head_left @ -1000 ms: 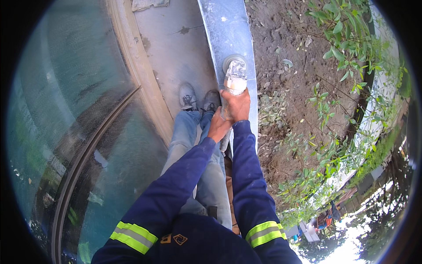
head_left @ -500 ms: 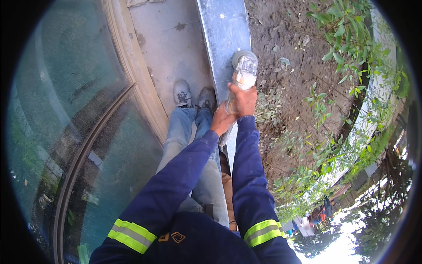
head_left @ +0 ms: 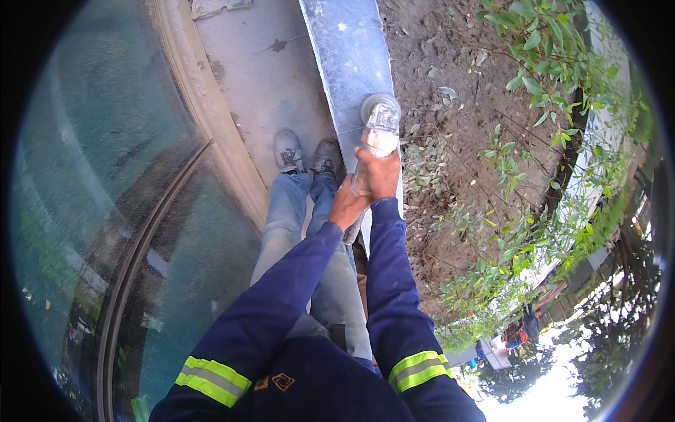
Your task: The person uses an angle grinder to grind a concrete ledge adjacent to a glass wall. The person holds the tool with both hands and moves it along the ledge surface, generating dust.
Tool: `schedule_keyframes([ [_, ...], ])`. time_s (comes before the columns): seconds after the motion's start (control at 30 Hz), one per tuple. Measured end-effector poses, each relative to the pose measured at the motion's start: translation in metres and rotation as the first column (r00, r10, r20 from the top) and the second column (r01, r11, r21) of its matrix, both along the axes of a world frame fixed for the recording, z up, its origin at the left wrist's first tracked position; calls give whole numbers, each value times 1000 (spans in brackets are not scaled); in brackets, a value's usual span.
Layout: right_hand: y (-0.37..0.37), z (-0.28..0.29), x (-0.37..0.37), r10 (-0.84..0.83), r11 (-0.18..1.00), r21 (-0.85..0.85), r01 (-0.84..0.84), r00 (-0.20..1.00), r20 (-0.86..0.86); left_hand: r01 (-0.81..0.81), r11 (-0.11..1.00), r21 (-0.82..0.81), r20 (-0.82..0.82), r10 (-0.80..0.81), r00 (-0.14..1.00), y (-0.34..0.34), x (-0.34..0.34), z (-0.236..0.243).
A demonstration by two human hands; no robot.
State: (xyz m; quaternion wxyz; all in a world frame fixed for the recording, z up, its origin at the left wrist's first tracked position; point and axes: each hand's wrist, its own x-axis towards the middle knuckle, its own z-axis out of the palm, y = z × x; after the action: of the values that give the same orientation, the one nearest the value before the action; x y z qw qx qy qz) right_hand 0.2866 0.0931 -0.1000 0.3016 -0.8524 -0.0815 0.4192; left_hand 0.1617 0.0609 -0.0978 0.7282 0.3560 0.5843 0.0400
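A dusty angle grinder is gripped in both my hands, its round disc resting against the top of a grey stone ledge. My right hand wraps the front of the grinder's body, just behind its head. Lower down, my left hand is closed round the rear part of the same tool. The underside of the disc is hidden from above. Whitish dust marks the ledge's surface.
To the left, a dark glass pane stands in a beige frame. My shoes are on a dusty paved strip between frame and ledge. Bare soil and leafy shrubs lie on the right.
The grinder and both hands have come slightly nearer to me along the ledge. Both hands keep their hold. The whole view has shifted a little as well.
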Motion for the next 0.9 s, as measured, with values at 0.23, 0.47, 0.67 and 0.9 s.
schedule_keyframes([
  [0.23, 59, -9, 24, 38, 995, 92, -46, 996, 84, -42, 999, 9, 31, 41, 999, 60, 27, -2],
  [0.47, 45, 9, -24, 138, 986, -84, -141, 990, -39, -167, 985, 43, 41, 165, 985, 29, -21, -3],
  [0.67, 22, 2, -7, -31, 999, -27, 32, 999, 32, -43, 999, 25, 118, 39, 992, 32, -5, 9],
  [0.9, 98, -10, 24, 27, 998, 49, -29, 999, 38, -61, 998, 34, 137, 56, 989, 97, 17, -24],
])
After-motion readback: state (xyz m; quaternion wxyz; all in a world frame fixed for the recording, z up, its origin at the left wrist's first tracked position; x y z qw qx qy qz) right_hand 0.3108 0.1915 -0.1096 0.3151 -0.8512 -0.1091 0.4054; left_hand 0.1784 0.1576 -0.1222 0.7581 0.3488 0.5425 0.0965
